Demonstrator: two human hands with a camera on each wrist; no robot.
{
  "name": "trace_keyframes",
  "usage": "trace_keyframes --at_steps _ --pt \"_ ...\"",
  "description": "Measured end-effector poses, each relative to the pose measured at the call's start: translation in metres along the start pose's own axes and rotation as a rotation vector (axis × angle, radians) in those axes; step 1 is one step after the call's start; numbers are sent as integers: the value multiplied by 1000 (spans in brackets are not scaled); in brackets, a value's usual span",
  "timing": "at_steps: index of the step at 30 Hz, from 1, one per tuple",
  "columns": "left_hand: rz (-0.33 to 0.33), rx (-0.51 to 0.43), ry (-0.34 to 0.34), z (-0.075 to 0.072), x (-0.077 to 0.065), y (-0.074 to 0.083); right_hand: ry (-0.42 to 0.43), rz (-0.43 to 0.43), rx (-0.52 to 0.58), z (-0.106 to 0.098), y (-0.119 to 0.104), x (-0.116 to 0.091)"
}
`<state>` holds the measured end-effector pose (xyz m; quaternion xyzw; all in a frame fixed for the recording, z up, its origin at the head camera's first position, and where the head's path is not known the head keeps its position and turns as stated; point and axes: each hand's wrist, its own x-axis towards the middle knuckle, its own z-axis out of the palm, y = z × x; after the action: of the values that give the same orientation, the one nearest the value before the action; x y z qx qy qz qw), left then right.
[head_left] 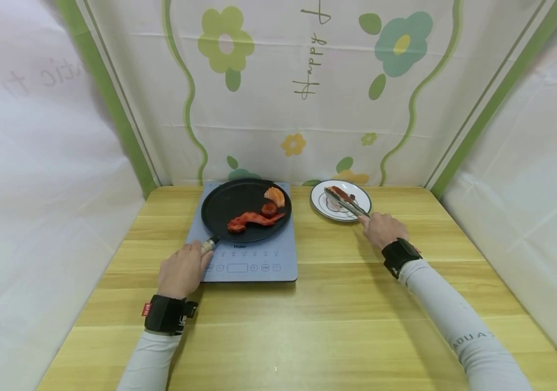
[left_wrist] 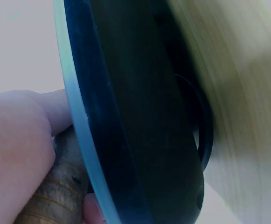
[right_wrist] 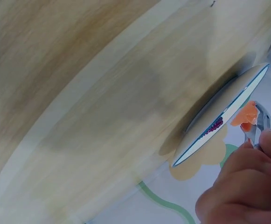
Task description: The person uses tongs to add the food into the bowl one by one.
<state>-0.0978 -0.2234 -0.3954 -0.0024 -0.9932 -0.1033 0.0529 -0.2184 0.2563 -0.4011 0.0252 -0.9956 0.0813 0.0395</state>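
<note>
My left hand (head_left: 180, 270) grips the wood-toned handle (head_left: 208, 245) of a black frying pan (head_left: 226, 203). The pan sits on a flat induction cooker (head_left: 263, 260). Inside it lie a long red piece of food (head_left: 254, 218), a small round red piece (head_left: 269, 209) and an orange striped piece (head_left: 275, 196). Metal tongs (head_left: 351, 206) are held in my right hand (head_left: 385, 230), reaching over a white plate (head_left: 317, 204) with a dark rim line. Between their tips is a reddish-orange piece of food (right_wrist: 247, 114), raised above the plate in the right wrist view.
A small dark purple-red thing (right_wrist: 213, 127) is on the plate. The wooden table (head_left: 278, 331) carries cooker and plate side by side near its far edge. White cloth with printed flowers (head_left: 268, 108) hangs behind, and plain cloth walls stand on both sides.
</note>
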Motion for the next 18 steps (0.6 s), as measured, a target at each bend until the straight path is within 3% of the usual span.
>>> trace_keyframes --at_steps 18 --pt "-4 -1 6 3 0 0 6 13 2 -4 -7 2"
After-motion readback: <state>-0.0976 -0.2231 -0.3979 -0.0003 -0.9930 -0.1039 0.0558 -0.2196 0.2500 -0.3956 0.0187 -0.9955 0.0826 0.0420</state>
